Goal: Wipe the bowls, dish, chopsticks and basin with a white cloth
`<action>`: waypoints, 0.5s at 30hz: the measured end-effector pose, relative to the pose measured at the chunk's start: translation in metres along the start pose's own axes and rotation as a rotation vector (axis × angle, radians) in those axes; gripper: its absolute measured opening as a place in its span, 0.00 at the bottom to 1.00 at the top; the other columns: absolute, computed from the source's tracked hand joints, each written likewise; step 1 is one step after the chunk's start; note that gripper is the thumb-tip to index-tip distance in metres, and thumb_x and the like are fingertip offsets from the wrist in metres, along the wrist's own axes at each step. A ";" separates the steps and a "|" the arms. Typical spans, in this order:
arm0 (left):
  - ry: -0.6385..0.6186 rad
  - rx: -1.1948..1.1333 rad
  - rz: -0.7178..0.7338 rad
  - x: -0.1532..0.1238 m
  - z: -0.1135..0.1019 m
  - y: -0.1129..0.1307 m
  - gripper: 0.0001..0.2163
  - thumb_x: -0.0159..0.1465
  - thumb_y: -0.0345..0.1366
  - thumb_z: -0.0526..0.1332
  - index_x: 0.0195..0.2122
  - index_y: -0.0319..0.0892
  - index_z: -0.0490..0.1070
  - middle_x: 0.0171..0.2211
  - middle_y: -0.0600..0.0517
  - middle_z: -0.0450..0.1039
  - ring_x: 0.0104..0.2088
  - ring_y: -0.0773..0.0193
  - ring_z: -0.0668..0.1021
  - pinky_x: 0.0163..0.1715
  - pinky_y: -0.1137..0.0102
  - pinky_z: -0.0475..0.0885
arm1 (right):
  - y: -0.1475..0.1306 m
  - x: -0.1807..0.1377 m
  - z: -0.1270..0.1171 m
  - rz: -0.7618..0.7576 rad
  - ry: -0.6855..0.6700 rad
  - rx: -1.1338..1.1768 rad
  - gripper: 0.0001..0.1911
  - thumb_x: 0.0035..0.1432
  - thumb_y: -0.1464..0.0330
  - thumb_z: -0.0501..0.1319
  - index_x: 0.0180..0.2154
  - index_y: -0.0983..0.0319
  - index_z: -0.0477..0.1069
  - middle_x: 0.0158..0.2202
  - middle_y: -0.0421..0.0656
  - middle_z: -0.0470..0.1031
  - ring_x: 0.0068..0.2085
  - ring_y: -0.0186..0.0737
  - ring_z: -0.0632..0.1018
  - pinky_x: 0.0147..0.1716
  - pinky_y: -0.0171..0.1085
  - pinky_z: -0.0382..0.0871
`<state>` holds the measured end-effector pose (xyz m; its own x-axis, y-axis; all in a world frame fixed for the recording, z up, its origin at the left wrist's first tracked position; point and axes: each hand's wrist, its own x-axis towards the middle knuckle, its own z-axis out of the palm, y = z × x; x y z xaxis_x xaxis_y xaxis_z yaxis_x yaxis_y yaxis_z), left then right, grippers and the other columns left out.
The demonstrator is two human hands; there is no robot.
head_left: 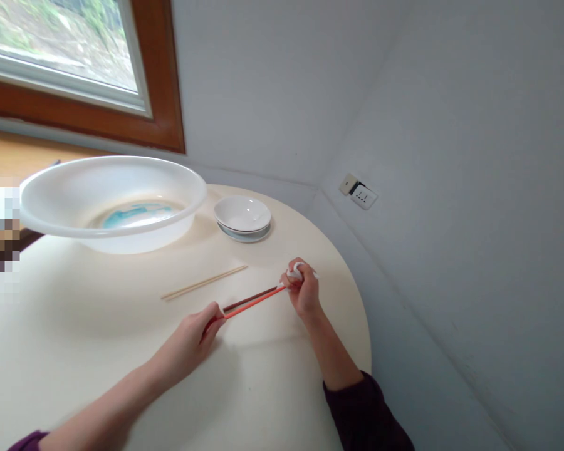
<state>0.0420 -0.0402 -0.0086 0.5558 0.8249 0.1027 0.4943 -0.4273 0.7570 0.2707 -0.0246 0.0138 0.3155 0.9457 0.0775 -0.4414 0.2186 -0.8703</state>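
Note:
My left hand [202,329] is closed, pinching one end of a red chopstick [256,302]. Fingers of my right hand [304,291] are wrapped round a crumpled white cloth or tissue [295,270], which is pressed about the chopstick's far end. Just behind the red one is a dark brown chopstick [250,299]; whether it lies on the table or is held, I cannot tell. A pair of pale wooden chopsticks [204,282] rests on the table farther back, apart from both hands.
A large translucent white basin [188,216], with something blue at its bottom, stands at the back left of the round cream table [169,419]. Beside it are stacked white dishes [244,216]. Walls with a socket [363,196] lie beyond the table's right edge.

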 end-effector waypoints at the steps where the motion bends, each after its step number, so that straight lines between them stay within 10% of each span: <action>1: 0.004 -0.001 0.001 0.000 0.000 0.000 0.10 0.63 0.40 0.44 0.26 0.44 0.55 0.19 0.58 0.61 0.20 0.69 0.61 0.22 0.75 0.58 | 0.000 0.000 0.000 -0.005 0.006 0.002 0.08 0.43 0.67 0.55 0.17 0.60 0.59 0.11 0.28 0.42 0.14 0.24 0.48 0.17 0.30 0.47; 15: -0.001 -0.024 0.006 0.000 0.000 0.001 0.10 0.63 0.40 0.45 0.27 0.44 0.57 0.19 0.58 0.61 0.20 0.69 0.62 0.22 0.74 0.58 | 0.002 0.000 -0.001 -0.021 0.048 0.005 0.10 0.44 0.66 0.56 0.18 0.60 0.57 0.11 0.28 0.42 0.13 0.24 0.49 0.18 0.31 0.51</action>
<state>0.0425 -0.0404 -0.0075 0.5592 0.8221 0.1067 0.4752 -0.4233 0.7714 0.2705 -0.0247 0.0113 0.3645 0.9284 0.0728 -0.4385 0.2401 -0.8661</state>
